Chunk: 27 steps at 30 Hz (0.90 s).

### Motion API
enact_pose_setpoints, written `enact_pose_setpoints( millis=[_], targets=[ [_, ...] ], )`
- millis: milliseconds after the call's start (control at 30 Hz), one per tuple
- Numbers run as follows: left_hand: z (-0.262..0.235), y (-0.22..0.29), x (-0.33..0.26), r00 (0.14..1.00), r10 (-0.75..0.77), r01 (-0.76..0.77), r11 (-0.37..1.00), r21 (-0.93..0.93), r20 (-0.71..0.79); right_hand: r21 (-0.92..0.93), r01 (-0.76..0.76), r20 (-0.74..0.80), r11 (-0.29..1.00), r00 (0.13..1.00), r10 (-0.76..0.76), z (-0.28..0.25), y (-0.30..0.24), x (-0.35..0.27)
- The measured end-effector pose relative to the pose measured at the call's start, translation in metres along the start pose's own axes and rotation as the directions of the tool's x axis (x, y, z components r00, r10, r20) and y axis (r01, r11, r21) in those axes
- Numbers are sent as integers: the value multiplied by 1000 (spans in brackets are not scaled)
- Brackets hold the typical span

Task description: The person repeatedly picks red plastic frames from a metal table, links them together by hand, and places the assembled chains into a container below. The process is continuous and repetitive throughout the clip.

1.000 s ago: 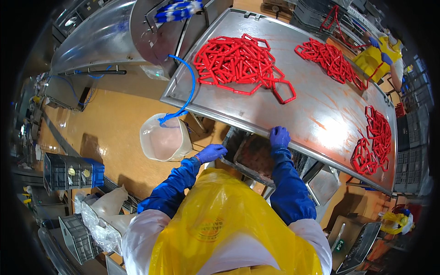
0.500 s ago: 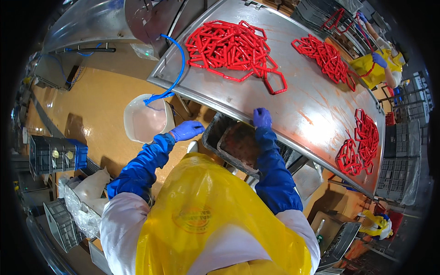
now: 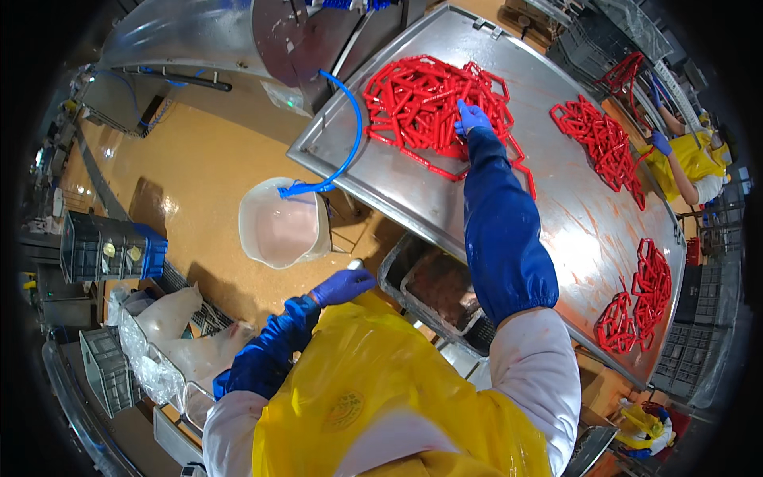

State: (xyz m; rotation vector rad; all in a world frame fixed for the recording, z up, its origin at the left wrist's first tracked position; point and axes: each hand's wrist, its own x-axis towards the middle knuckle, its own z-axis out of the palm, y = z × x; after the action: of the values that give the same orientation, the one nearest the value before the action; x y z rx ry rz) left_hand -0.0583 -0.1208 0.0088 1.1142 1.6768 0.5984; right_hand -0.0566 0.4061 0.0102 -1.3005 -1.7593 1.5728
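Observation:
My right hand (image 3: 474, 118), in a violet glove, reaches over a large heap of red sausage links (image 3: 417, 107) on the steel table. Its thumb and index finger are apart, and nothing shows gripped between them. Part of the heap is hidden behind the hand. In a matching glove, my left hand (image 3: 344, 286) hovers before my yellow apron, left of a dark crate (image 3: 391, 274). Its fingers are loosely bent and it holds nothing visible. A loop of linked sausages trails from the heap beside my right forearm.
Two smaller sausage heaps (image 3: 600, 147) (image 3: 640, 306) lie farther right on the table (image 3: 433, 211). A blue hose (image 3: 358, 127) hangs over its left corner into a white tub (image 3: 278, 230). At the right, a co-worker in a yellow apron (image 3: 687, 163) handles red links.
My right hand has gone from the table's near edge forward to the large heap. My left hand has drawn back toward the apron. The whole view has shifted.

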Motion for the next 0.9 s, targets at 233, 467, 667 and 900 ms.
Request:
enact_pose_setpoints(
  millis=[233,467,667,900],
  targets=[
    [-27,87,102,799,521,-475,853,216,-301,403,344,-182,848,938,-294,-33,77,-140],
    [-6,141,223,650,742,-698,497,516,164,27,105,-3,994,994,-105,-53,116,-288],
    [-9,114,245,711,617,-668,441,599,337,-35,-236,248,971,939,237,-162,174,-405],
    [-107,82,269,711,626,-575,256,777,320,547,-122,-177,828,950,257,-380,202,-483]
  ],
)
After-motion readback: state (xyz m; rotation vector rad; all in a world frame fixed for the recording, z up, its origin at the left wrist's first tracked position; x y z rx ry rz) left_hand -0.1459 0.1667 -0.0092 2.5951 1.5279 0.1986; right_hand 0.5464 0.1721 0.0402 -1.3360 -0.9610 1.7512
